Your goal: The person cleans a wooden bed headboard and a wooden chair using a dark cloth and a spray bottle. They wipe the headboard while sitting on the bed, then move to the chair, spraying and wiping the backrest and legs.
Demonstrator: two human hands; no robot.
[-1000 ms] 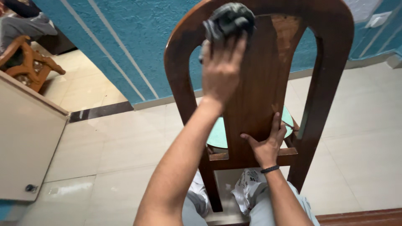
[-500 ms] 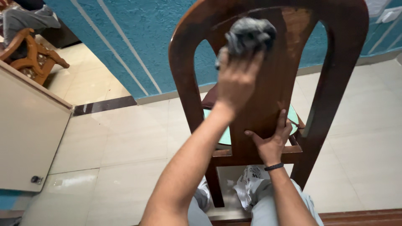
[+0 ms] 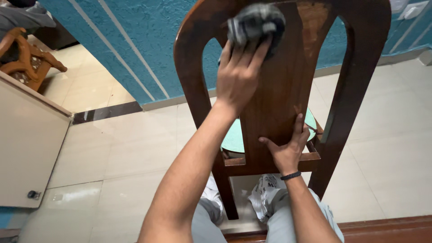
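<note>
The left hand (image 3: pixel 238 74) is shut around a dark grey cloth (image 3: pixel 255 24) and presses it on the back of a brown wooden chair (image 3: pixel 279 90), high up near the top; the cloth looks blurry; the right hand (image 3: pixel 286 150) is open and flat, fingers spread, low on the middle board just above the crossbar; a green seat (image 3: pixel 234 139) shows behind the board; the floor (image 3: pixel 126 148) is pale tile; the wall (image 3: pixel 148 40) is blue.

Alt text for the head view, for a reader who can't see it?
The left hand presses a dark cloth against a wooden chair back while the right hand braces its lower panel. Tiled floor below.
</note>
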